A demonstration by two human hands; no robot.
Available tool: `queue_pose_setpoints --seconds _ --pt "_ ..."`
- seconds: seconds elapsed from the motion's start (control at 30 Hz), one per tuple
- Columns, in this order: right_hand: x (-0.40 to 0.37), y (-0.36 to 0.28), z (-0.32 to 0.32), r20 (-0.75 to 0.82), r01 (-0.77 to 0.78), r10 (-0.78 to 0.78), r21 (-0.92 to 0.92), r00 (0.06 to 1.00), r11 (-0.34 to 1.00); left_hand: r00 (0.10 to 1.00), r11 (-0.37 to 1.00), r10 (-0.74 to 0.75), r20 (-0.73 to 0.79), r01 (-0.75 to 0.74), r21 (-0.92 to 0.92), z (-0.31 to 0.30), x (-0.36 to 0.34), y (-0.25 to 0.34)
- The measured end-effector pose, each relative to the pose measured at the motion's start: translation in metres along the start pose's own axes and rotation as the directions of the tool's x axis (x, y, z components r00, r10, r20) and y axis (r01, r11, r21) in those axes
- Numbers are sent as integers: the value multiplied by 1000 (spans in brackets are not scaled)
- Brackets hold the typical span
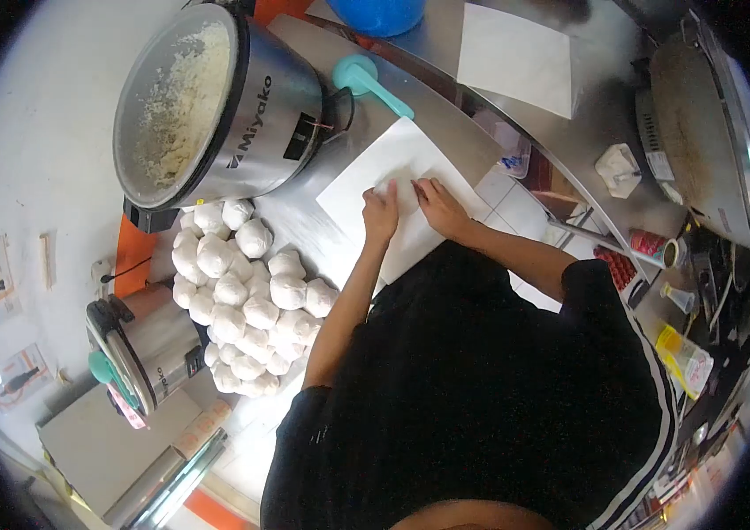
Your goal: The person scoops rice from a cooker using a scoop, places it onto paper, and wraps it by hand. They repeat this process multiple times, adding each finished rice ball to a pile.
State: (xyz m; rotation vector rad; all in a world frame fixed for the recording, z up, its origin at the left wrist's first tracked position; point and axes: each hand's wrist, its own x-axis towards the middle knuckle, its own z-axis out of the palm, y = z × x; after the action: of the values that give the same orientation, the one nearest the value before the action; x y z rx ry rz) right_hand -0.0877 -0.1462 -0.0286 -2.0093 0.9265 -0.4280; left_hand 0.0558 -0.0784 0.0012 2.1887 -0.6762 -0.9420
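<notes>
A large sheet of white paper (357, 190) lies on the metal counter in front of my body. Both of my hands are on it, close together, with a raised, creased part of the paper between them. My left hand (381, 214) is closed, its fingertips pinching the paper. Opposite it, my right hand (441, 210) has its fingers curled in and pressed together on the paper. Whatever lies under the crease is hidden. Just beyond the sheet's far corner rests a turquoise rice scoop (379, 87).
A big open rice cooker (273, 106) full of white rice stands to the left. Below it, many white paper-wrapped bundles (230, 290) are piled. A second cooker (158, 344) sits lower left. Another white sheet (516, 57) lies on the far counter, near a large pan (702, 132).
</notes>
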Motion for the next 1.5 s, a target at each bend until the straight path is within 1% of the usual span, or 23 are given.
queue_pose_setpoints --seconds 0.07,0.1,0.17,0.27,0.37,0.47,0.53,0.57,0.6,0.67,0.7,0.77,0.8,0.87,0.9,0.93,1.0,1.17,1.27,1.3,1.37,1.43,1.5 --pt "10 1 -5 -13 107 -108 -41 994 993 978 978 -205 40 206 -19 20 35 -32" --pt "16 2 -8 -31 212 -215 -89 976 973 963 898 -213 165 260 -356 17 31 -27" --pt "30 -3 -14 -69 320 -324 -62 943 945 934 410 -70 351 348 -843 2 19 0" --pt "37 -39 -21 -147 313 -293 143 945 939 953 39 -80 294 298 -954 -13 1 28" --pt "35 -66 -11 -180 295 -250 300 951 907 982 -178 39 185 189 -966 -19 -5 28" --pt "31 -83 8 7 32 -46 616 999 787 999 -210 37 13 21 -977 -20 -14 22" --pt "31 -90 20 124 -60 -47 736 991 674 995 -267 -81 -57 -76 -961 -27 -24 26" --pt "36 -93 24 171 -112 -37 781 985 615 985 -227 -138 -100 -130 -965 -31 -28 24" --pt "41 -94 22 365 -240 -74 738 928 630 972 -206 -187 -143 -181 -962 -36 -32 20" --pt "55 -99 10 685 -451 -101 576 721 682 942 -154 -272 -198 -245 -957 -53 -48 7" --pt "71 -97 -1 760 -375 -67 394 647 839 911 -162 -337 -237 -305 -939 -63 -62 3" --pt "122 -20 22 432 221 -283 190 856 957 850 -146 -419 -319 -409 -901 -95 -94 -9" --pt "139 -34 7 120 518 -522 70 844 853 797 -14 -475 -373 -431 -902 -111 -108 -33" --pt "171 -54 -24 14 261 -304 -550 952 793 613 368 -634 -472 -297 -881 -142 -143 -88" --pt "184 -47 -25 -13 227 -284 -568 959 792 508 515 -648 -568 -257 -818 -152 -152 -130" --pt "198 -39 -21 -46 188 -263 -582 964 791 420 559 -682 -599 -228 -797 -173 -172 -107" --pt "217 -28 -18 -36 187 -249 -556 968 810 362 636 -644 -674 -236 -734 -192 -187 -133" --pt "241 -17 -16 38 261 -266 -380 963 887 360 585 -716 -599 -159 -795 -226 -195 -157" --pt "255 -4 -18 15 380 -397 -326 918 865 293 645 -689 -662 -167 -745 -255 -203 -156" --pt "243 -22 -23 -8 291 -306 -287 952 913 346 648 -676 -651 -140 -748 -267 -210 -171" --pt "236 -32 -32 -53 120 -137 -236 989 964 297 670 -676 -675 -133 -730 -297 -217 -190" --pt "248 25 -38 -208 274 -350 -320 913 907 280 685 -669 -688 -127 -718 -330 -222 -200" --pt "229 8 -50 -301 102 -165 -213 939 972 301 714 -639 -708 -111 -692 -359 -220 -202"
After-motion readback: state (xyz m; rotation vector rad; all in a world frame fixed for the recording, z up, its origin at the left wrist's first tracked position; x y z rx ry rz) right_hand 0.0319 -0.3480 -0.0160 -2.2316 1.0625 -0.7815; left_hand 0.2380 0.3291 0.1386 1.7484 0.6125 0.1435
